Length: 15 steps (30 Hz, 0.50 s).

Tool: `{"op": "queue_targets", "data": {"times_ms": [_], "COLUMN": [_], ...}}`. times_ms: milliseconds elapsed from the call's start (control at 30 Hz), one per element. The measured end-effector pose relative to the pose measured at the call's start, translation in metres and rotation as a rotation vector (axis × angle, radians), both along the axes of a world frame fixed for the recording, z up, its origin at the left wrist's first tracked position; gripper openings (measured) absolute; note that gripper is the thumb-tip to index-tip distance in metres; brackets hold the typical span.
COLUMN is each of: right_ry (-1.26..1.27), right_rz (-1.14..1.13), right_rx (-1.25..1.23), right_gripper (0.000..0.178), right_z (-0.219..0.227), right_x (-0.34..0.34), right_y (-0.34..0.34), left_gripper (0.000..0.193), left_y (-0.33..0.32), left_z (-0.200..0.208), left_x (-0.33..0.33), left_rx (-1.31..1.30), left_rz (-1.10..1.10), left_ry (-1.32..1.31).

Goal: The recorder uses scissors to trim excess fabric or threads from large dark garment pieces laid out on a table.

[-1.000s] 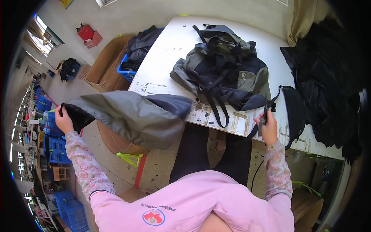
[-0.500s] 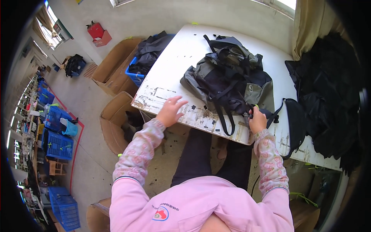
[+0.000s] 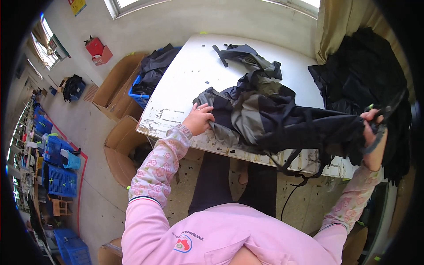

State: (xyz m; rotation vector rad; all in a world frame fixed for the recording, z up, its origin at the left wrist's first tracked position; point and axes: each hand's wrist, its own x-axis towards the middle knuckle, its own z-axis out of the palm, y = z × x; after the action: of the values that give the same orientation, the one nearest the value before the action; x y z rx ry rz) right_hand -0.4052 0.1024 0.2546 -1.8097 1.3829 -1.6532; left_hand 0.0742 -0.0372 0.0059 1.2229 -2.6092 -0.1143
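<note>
A pale wall [image 3: 212, 23] with bright windows [image 3: 129, 3] stands behind a scuffed white table [image 3: 176, 81].

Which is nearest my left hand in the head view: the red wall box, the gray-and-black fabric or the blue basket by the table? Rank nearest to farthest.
From the left hand:
1. Gray-and-black fabric: right at the hand, spreading rightward.
2. Blue basket: up and left, past the table's left edge.
3. Red wall box: farther up-left.
</note>
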Motion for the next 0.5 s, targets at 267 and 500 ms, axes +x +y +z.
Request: {"op": "queue_targets", "data": {"times_ms": [267,500], "right_ry": [0.003,0.096], "right_rz": [0.225,0.316], "right_rx": [0.007,-0.131], "right_gripper": [0.023,0.024], "right_z": [0.068,0.095], "right_x": [0.023,0.07], "right_y": [-0.022,-0.069], "left_gripper": [0.112,0.04], "left_y": [0.089,0.152], "left_z": [0.061,0.047], "left_x": [-0.122,-0.222], "left_rx": [0.133,0.092], "left_rz": [-0.327,-0.481], "left_ry": [0.386,0.784]}}
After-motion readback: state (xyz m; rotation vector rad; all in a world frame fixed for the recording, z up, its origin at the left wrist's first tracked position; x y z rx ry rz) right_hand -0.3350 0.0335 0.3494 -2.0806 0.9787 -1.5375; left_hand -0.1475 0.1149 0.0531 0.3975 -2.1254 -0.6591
